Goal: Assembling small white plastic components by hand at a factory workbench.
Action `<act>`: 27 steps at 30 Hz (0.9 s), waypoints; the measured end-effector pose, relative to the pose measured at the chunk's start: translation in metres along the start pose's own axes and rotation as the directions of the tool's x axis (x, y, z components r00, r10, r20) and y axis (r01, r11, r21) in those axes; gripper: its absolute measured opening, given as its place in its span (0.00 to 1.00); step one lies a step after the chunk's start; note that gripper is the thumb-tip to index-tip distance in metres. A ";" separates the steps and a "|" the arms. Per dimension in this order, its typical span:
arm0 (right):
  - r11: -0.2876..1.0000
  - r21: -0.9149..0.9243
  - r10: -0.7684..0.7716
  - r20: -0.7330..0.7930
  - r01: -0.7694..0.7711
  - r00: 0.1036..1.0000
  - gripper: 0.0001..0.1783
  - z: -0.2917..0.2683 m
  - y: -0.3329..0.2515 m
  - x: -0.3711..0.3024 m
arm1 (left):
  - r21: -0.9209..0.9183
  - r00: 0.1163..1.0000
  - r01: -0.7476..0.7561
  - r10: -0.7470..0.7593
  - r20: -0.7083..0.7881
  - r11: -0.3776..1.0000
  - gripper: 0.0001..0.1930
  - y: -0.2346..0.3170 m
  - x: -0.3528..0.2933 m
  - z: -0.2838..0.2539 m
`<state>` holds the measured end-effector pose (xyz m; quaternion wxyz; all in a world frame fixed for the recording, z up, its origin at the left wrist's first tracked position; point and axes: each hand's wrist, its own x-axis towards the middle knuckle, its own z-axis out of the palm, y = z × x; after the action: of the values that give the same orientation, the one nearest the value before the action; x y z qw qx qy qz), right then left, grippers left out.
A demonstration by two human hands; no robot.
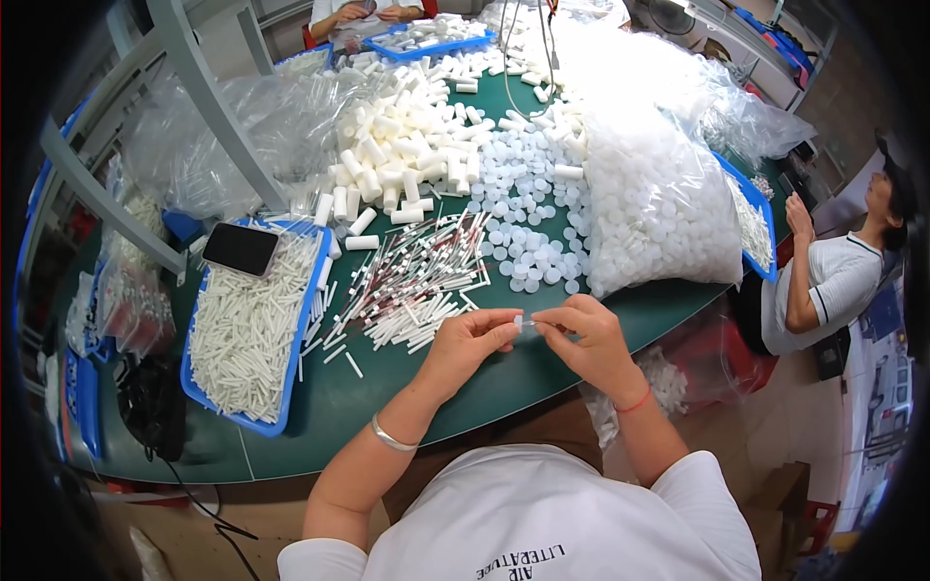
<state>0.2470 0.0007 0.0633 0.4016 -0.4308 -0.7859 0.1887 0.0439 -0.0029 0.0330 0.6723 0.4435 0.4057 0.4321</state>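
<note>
My left hand (pixel 467 341) and my right hand (pixel 591 334) meet over the near edge of the green table (pixel 387 407), both pinching a small clear-white tube piece (pixel 524 322) between the fingertips. Just beyond the hands lies a loose pile of thin white and red-marked sticks (pixel 417 281). Flat white round caps (pixel 528 228) are scattered behind them, beside a heap of short white cylinders (pixel 402 155).
A blue tray (pixel 289 387) of white sticks sits at the left with a black phone (pixel 240 248) on its far corner. A big clear bag of white caps (pixel 659 208) stands at the right. A person in a white shirt (pixel 838 281) sits right; another person's hands (pixel 373 14) work at the far edge.
</note>
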 end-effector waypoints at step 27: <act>0.382 0.729 0.463 0.380 -0.568 0.800 0.07 0.026 0.019 0.064 | 0.965 0.881 0.178 0.469 -0.070 -0.191 0.08 0.044 0.056 -0.162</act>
<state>0.2166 0.0658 0.0648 0.4283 -0.4058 -0.4538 0.6678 -0.1001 0.0999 0.0206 -0.0735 0.7357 0.6616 0.1254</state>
